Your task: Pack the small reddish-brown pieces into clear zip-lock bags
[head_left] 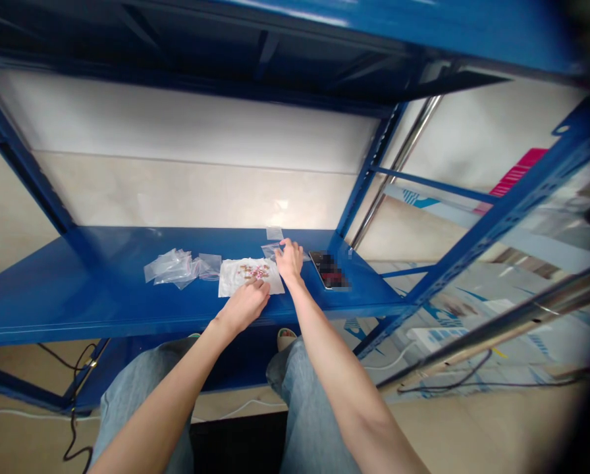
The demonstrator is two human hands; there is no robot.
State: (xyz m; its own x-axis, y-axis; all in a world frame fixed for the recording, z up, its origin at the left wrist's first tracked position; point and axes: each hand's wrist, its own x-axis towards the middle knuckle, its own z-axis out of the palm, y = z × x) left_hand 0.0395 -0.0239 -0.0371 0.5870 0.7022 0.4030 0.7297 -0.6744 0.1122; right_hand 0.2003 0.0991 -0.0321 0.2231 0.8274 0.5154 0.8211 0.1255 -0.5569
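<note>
A white sheet (228,282) lies on the blue shelf, with a small heap of pink and brownish pieces (253,271) in its middle. My left hand (248,304) rests at the sheet's near edge, fingers curled together by the heap; whatever they pinch is too small to make out. Just right of the sheet, my right hand (290,261) has bent fingers held apart over clear plastic bags (271,251). Part of those bags is hidden beneath it. Another small clear bag (274,233) lies flat behind them.
Left of the sheet is a pile of clear plastic bags (172,266). A phone (327,270), partly blurred, lies to the right. Blue rack posts (369,174) flank the shelf (102,289), and an upper shelf (275,62) hangs overhead. A metal pole (497,336) runs along the right.
</note>
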